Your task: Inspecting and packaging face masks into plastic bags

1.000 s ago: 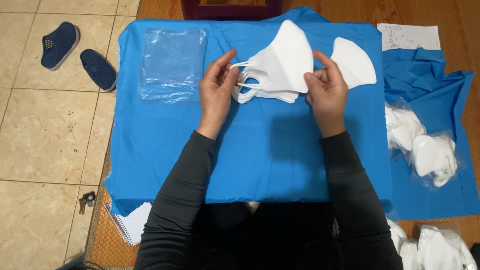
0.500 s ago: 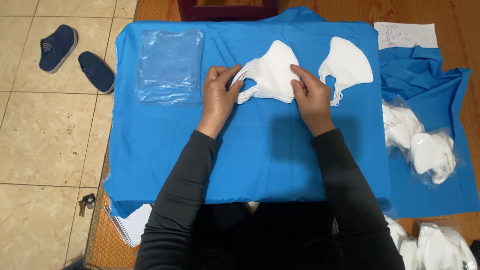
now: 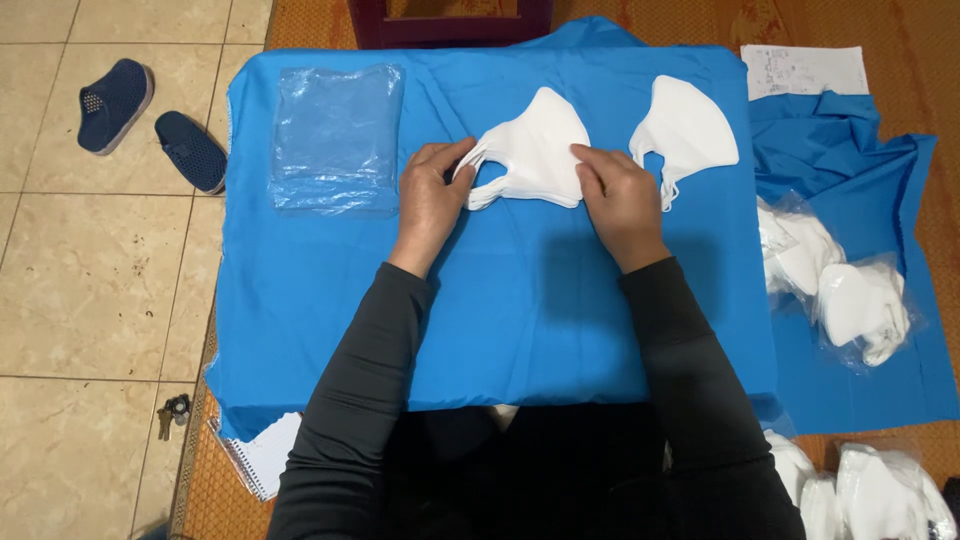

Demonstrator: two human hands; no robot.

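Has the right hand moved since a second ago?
Yes. The right hand has slid left across the white mask, away from the spare mask lying to its right, and now sits closer to the left hand.

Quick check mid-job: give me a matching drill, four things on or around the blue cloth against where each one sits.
Things:
1. Held mask
2. Clear bags
3. Spare mask
4. Shoes

Places:
A. On the tile floor, left of the cloth
B. Under both hands, mid cloth
C. Upper left part of the cloth
D. Right of the held mask, on the cloth

Pairs: 1-B, 2-C, 3-D, 4-A
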